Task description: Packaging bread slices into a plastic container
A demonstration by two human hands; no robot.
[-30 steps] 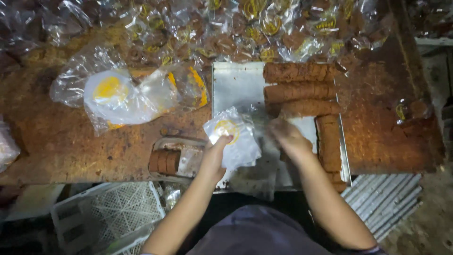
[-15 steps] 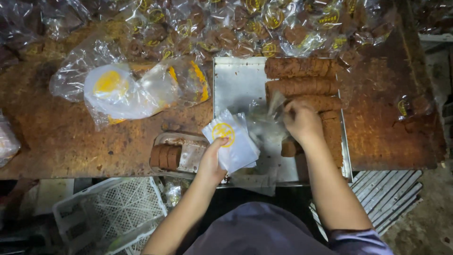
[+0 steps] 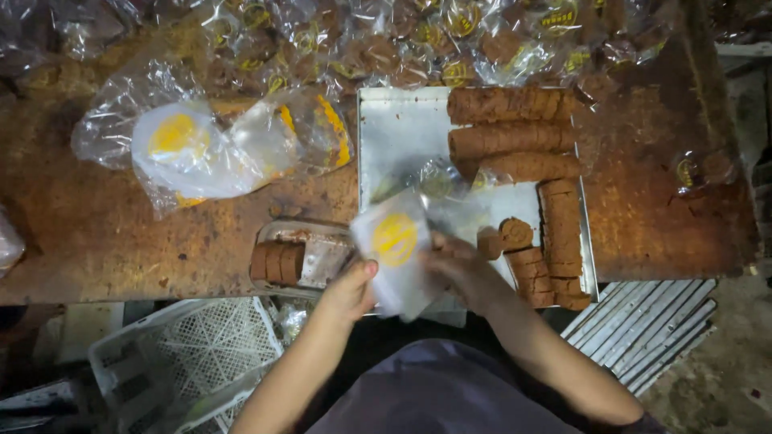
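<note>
Head view: clear yellow-printed bag (image 3: pixel 396 245), blurred.

A worn brown counter (image 3: pixel 121 241) fills the view. At twelve o'clock lies a heap of filled clear packets (image 3: pixel 378 44). At ten o'clock sits a loose pile of empty bags with yellow rounds (image 3: pixel 201 149). At seven o'clock, below the counter, stands a white lattice crate (image 3: pixel 193 345); at four o'clock, ribbed grey sheets (image 3: pixel 651 329).

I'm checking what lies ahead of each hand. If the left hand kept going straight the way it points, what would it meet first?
The left hand already grips the clear bag with a yellow round mark. Straight on, probably the bare part of the metal tray, though depth is unclear.
</note>
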